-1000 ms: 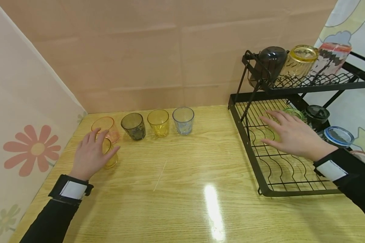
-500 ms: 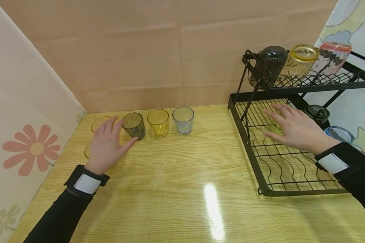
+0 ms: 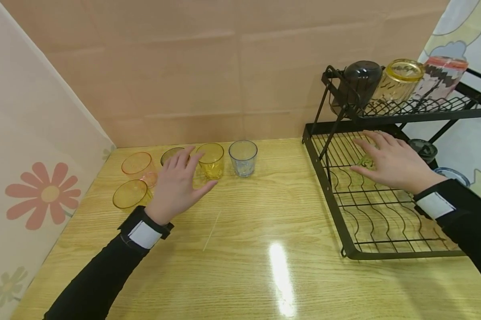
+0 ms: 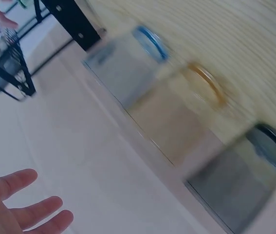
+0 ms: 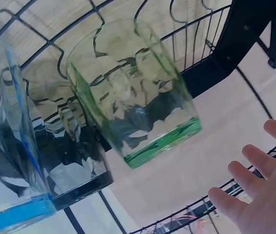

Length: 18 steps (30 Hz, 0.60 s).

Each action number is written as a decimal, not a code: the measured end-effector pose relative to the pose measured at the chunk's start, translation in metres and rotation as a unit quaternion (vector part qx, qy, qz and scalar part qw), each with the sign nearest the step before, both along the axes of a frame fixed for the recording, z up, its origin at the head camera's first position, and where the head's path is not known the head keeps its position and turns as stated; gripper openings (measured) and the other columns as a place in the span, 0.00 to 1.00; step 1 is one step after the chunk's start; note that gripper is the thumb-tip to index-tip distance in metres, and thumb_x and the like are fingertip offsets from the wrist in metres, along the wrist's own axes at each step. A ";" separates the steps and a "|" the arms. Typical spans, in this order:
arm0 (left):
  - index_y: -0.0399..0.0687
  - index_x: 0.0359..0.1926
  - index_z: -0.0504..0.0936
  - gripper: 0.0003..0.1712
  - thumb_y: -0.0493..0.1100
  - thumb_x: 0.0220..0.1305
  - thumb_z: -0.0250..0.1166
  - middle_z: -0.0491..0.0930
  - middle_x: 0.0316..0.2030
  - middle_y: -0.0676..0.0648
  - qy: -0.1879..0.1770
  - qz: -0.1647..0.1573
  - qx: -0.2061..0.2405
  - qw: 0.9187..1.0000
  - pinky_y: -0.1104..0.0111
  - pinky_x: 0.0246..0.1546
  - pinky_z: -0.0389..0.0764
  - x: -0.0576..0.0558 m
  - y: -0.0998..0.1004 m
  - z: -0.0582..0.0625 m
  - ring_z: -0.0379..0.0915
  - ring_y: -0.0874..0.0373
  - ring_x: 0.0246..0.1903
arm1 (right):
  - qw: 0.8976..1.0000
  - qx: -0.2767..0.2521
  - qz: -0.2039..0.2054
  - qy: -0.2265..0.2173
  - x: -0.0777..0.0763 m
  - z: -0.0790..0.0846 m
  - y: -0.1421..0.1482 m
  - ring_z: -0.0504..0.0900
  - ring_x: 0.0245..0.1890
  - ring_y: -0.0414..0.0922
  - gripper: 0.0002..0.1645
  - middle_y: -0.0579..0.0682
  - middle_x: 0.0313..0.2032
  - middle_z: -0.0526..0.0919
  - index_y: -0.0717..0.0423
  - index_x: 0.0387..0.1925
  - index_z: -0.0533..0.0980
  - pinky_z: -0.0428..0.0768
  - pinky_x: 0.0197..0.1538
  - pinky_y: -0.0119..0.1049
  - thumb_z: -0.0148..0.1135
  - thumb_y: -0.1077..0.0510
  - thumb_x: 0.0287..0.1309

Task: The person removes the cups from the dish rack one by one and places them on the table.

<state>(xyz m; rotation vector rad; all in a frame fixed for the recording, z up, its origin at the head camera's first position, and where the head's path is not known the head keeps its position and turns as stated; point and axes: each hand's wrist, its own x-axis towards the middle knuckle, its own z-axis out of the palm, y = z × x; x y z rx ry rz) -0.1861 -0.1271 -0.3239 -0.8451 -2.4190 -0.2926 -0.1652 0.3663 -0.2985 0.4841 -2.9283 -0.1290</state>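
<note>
My left hand hovers over the table with its fingers spread and nothing held. It overlaps the dark grey glass and its fingertips are near a yellow glass. To the right stands a clear glass with a blue rim; these three also show in the left wrist view, blurred. Above the lower tier of a black dish rack, my right hand is held with fingers extended. Beside it, in the right wrist view, a green glass rests upside down, partly hidden by the hand in the head view.
A pink glass and an amber glass stand at the table's left. Upside-down dark, yellow and pink-based glasses line the upper tier. A dark glass and a blue-based glass share the lower tier.
My left hand has moved right, from the amber glass at the left to in front of the dark grey and yellow glasses. The right hand has shifted slightly up over the rack.
</note>
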 end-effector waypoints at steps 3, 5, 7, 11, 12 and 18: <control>0.40 0.64 0.68 0.44 0.64 0.56 0.67 0.66 0.61 0.33 -0.007 -0.018 -0.009 1.000 0.44 0.56 0.66 0.002 0.018 0.000 0.63 0.38 0.60 | 1.000 -0.004 -0.017 -0.018 -0.005 0.000 0.003 0.54 0.65 0.71 0.47 0.72 0.67 0.55 0.64 0.70 0.60 0.55 0.60 0.69 0.58 0.36 0.63; 0.42 0.64 0.68 0.44 0.66 0.57 0.66 0.66 0.61 0.34 -0.014 -0.028 -0.014 0.999 0.44 0.56 0.66 0.004 0.030 0.000 0.62 0.39 0.61 | 0.999 -0.008 -0.025 -0.026 -0.008 0.000 0.006 0.54 0.65 0.72 0.47 0.73 0.67 0.54 0.64 0.70 0.58 0.54 0.61 0.69 0.55 0.35 0.64; 0.43 0.65 0.68 0.44 0.66 0.57 0.65 0.65 0.62 0.35 -0.022 -0.037 -0.018 0.999 0.44 0.58 0.65 0.006 0.041 -0.001 0.62 0.40 0.61 | 0.999 -0.009 -0.030 -0.031 -0.011 -0.001 0.008 0.53 0.65 0.72 0.47 0.74 0.67 0.54 0.64 0.71 0.56 0.54 0.61 0.69 0.53 0.35 0.65; 0.45 0.66 0.68 0.44 0.67 0.58 0.63 0.64 0.64 0.37 -0.032 -0.051 -0.021 0.998 0.45 0.59 0.64 0.009 0.058 -0.004 0.62 0.40 0.61 | 0.998 -0.018 -0.037 -0.040 -0.015 -0.001 0.013 0.53 0.64 0.73 0.48 0.75 0.67 0.52 0.64 0.72 0.54 0.53 0.60 0.70 0.51 0.35 0.66; 0.45 0.67 0.68 0.44 0.67 0.58 0.63 0.64 0.64 0.37 -0.034 -0.054 -0.020 0.998 0.45 0.59 0.64 0.009 0.062 -0.005 0.62 0.40 0.61 | 0.998 -0.020 -0.040 -0.044 -0.016 -0.002 0.014 0.52 0.64 0.74 0.48 0.75 0.67 0.51 0.64 0.73 0.53 0.53 0.60 0.71 0.51 0.35 0.67; 0.47 0.68 0.66 0.45 0.69 0.59 0.62 0.63 0.65 0.39 -0.040 -0.069 -0.018 0.997 0.46 0.59 0.65 0.015 0.083 -0.010 0.62 0.42 0.62 | 0.995 -0.041 -0.068 -0.054 -0.022 -0.005 0.025 0.51 0.63 0.76 0.50 0.76 0.67 0.50 0.64 0.73 0.52 0.53 0.58 0.73 0.48 0.31 0.66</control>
